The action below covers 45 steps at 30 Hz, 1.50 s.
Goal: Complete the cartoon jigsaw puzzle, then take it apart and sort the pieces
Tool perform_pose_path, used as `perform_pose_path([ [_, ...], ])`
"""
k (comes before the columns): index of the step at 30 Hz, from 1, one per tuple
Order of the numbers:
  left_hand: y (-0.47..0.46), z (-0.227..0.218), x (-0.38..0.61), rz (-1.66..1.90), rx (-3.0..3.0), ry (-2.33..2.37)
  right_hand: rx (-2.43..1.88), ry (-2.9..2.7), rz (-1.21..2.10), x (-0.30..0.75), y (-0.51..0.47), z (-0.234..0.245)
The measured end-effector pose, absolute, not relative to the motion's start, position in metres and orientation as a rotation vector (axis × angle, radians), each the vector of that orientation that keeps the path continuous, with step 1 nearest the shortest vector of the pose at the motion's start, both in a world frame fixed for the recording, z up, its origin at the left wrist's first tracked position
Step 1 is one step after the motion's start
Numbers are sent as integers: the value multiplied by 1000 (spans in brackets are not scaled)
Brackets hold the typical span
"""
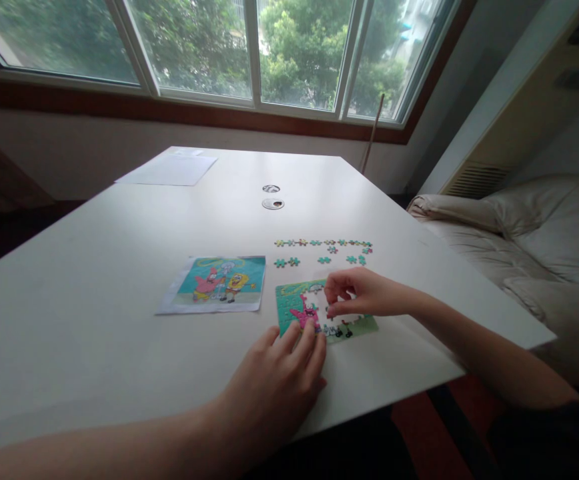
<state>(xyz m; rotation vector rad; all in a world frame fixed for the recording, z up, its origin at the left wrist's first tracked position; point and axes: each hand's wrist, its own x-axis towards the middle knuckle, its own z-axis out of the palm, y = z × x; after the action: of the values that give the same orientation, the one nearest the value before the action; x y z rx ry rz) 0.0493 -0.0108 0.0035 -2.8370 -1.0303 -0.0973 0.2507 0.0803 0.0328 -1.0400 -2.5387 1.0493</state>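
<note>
Head view: puzzle [292, 305] lies beneath right hand [355, 293], touching left hand [279, 377].

On the table [94, 267], the puzzle [289, 307] lies right of centre in the frame, with a picture sheet [214, 283] just beside it on the left. Loose pieces [324, 250] lie in rows behind the puzzle. The left hand [274, 380] touches the puzzle's near edge, and the right hand [354, 293] rests on it. A paper [169, 170] lies far back, upper left. Cushions [544, 233] lie at the right edge of the frame.
</note>
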Motion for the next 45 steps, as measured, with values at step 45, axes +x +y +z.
perform_pose_path([
  [45, -11, 5, 50, -73, -2847, -1009, -1051, -2593, 572, 241, 77, 17],
])
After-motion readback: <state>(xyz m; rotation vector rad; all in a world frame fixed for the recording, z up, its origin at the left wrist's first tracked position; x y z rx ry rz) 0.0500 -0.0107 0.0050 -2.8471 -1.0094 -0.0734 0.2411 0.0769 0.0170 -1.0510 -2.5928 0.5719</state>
